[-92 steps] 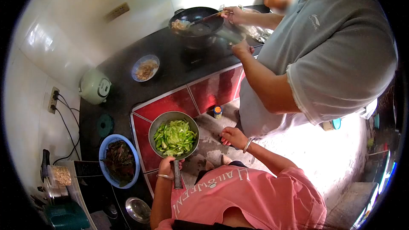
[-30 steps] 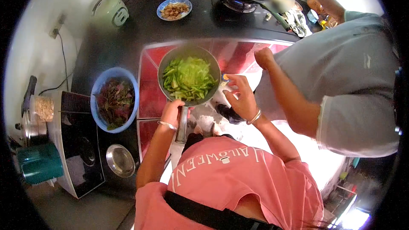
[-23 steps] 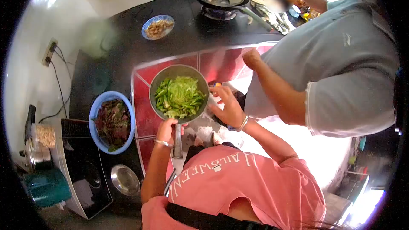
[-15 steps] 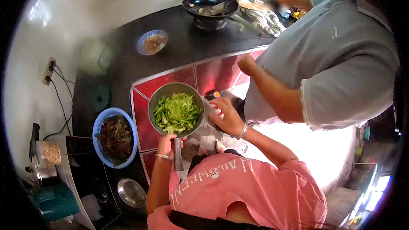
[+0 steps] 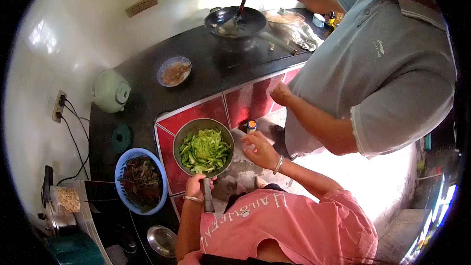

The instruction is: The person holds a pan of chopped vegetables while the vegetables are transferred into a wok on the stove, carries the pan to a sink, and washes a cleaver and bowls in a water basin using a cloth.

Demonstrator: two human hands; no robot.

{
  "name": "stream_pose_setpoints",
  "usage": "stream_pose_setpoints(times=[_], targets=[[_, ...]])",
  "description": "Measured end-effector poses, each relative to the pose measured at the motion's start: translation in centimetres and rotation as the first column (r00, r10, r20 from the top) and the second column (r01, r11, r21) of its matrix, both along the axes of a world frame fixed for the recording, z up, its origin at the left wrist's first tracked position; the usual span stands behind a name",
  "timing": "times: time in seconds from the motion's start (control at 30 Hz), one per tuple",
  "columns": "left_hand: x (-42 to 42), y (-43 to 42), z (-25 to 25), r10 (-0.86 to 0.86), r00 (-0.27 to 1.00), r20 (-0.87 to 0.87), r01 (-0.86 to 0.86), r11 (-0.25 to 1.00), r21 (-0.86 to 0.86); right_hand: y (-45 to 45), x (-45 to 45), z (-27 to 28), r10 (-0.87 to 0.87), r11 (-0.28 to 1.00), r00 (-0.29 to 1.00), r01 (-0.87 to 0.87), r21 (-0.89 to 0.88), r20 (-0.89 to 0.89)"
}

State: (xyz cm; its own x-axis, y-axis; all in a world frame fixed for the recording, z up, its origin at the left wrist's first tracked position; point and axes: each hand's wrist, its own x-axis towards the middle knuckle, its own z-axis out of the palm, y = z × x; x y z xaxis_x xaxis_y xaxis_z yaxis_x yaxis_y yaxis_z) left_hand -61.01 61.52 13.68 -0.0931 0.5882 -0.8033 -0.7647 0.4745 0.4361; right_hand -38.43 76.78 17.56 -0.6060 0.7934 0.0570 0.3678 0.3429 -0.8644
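My left hand (image 5: 197, 187) is closed round the handle end of a grey pan (image 5: 178, 140), which hangs in front of the red-tiled counter side. Chopped green vegetables (image 5: 205, 150) fill the pan. To the right of the pan, my right hand (image 5: 261, 151) is raised with its fingers loosely bent and apart, touching nothing. At the stove, a co-worker (image 5: 387, 64) in a grey shirt holds a spatula (image 5: 244, 0) in a black wok (image 5: 252, 22); their other hand is a fist near the counter edge.
On the black counter (image 5: 142, 98) stand a bowl of cooked food (image 5: 175, 72), a green rice cooker (image 5: 111, 91), a blue basket of dark leaves (image 5: 142, 179) and a metal lid (image 5: 162, 241). A small jar (image 5: 251, 126) is beyond my right hand. Foil (image 5: 302, 36) lies beside the wok.
The camera view has tilted upward and shifted. The co-worker's spatula now stands more upright in the wok. My left hand still holds the pan, and my right hand stays beside it.
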Motion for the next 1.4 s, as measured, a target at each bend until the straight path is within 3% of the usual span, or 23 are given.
stream_pose_setpoints(times=[0.3, 0.5, 0.7, 1.0, 1.1, 1.4], targets=[[-0.3, 0.7, -0.9, 0.011, 1.0, -0.003, -0.011, 1.0, 0.016, 0.1, 0.2, -1.1, -0.004, 1.0, 1.0, 0.004, -0.012, -0.02], [0.0, 1.4, -1.4, 0.01, 0.999, 0.048, -0.009, 0.999, -0.038, 1.2, 0.4, -2.9, -0.026, 0.993, 0.995, 0.014, -0.119, -0.1], [1.2, 2.6, 1.0, 0.066, 0.998, 0.004, -0.065, 0.99, -0.123, 3.3, 1.0, -1.4, -0.003, 0.989, 0.997, -0.007, -0.146, -0.072], [1.7, 3.9, 0.5, 0.084, 0.996, -0.021, -0.087, 0.972, -0.218, 4.8, 2.3, -1.6, -0.004, 0.987, 0.996, -0.01, -0.161, -0.086], [1.6, 4.1, 0.7, 0.072, 0.997, 0.019, -0.068, 0.986, -0.152, 5.0, 2.1, -1.7, 0.02, 0.99, 0.998, -0.029, -0.137, -0.065], [1.8, 4.6, 1.0, 0.058, 0.998, 0.012, -0.055, 0.983, -0.174, 5.4, 1.7, -2.7, 0.022, 0.998, 0.995, -0.027, -0.048, -0.098]])
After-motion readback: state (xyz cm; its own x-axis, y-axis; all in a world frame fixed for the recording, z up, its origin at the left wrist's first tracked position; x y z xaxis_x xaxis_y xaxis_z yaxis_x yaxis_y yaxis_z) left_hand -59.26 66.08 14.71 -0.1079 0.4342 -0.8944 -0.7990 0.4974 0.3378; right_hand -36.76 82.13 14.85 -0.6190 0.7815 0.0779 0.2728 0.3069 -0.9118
